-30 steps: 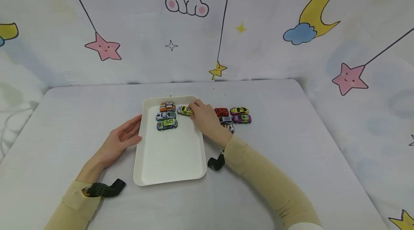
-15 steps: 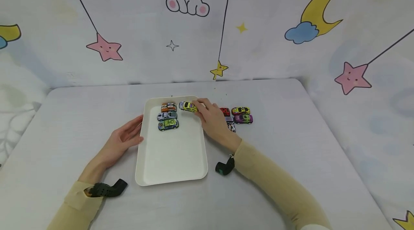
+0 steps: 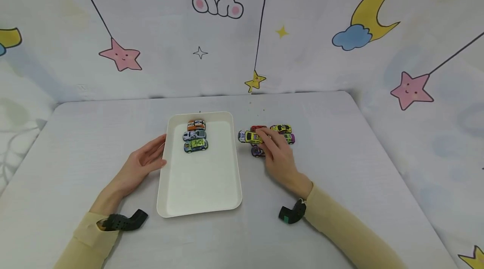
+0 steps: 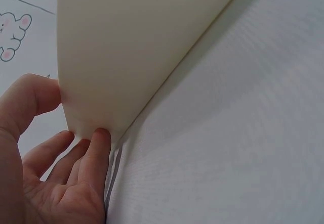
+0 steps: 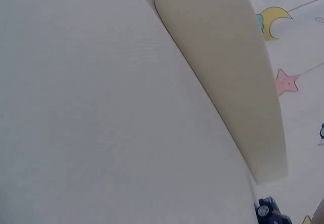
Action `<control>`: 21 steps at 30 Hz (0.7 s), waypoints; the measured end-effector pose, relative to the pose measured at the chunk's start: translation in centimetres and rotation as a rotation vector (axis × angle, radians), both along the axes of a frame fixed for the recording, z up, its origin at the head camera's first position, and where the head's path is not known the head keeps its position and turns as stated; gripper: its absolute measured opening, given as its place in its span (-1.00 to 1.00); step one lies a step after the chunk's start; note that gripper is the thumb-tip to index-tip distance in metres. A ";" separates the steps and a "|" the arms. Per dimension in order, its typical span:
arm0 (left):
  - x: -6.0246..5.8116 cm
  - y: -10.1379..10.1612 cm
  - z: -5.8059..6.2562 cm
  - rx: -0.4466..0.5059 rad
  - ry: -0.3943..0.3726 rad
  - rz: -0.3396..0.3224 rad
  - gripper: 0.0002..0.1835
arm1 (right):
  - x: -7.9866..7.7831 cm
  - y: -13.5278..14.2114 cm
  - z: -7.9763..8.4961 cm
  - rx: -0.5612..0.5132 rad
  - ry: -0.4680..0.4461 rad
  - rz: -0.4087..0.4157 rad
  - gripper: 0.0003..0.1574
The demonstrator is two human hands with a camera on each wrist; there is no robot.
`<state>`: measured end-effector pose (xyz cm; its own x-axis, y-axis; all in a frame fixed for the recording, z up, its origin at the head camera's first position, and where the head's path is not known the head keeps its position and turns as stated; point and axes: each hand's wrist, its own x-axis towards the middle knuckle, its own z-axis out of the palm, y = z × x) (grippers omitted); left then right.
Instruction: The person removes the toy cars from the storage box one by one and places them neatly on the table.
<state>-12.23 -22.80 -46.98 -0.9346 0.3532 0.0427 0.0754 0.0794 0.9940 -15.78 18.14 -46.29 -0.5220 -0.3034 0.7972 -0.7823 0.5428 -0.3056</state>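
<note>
My right hand (image 3: 281, 159) pinches a yellow toy car (image 3: 247, 136) just right of the white tray (image 3: 200, 189), over a group of other toy cars. Its fingertips cover the car's right end. My left hand (image 3: 134, 172) rests at the tray's left side, fingers loosely extended. In the left wrist view its fingertips touch the outer wall of the tray (image 4: 126, 42). Inside the tray, near its far end, stand an orange toy car (image 3: 196, 125), a silver toy pickup (image 3: 194, 135) and a green-and-blue toy car (image 3: 195, 146) in a column.
Beside the tray are a red toy car (image 3: 258, 127), another yellow toy car (image 3: 281, 128), a purple-and-green toy car (image 3: 289, 138) and a dark toy car (image 3: 258, 151), partly hidden by my right hand. A patterned wall (image 3: 170, 50) rises behind the white table (image 3: 332, 155).
My right hand has lifted the yellow toy car from the tray's far right part and carried it right, out past the rim. The left hand stays in place.
</note>
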 end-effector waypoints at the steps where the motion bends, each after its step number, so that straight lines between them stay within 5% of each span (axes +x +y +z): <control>1: 0.0 0.0 0.0 0.000 0.000 0.000 -0.23 | 0.1 0.5 -0.1 -0.012 0.007 -0.002 -0.43; 21: -0.2 0.0 -0.1 -0.020 -0.005 0.013 -0.22 | 1.5 8.1 -1.1 0.088 -0.054 -0.104 -0.38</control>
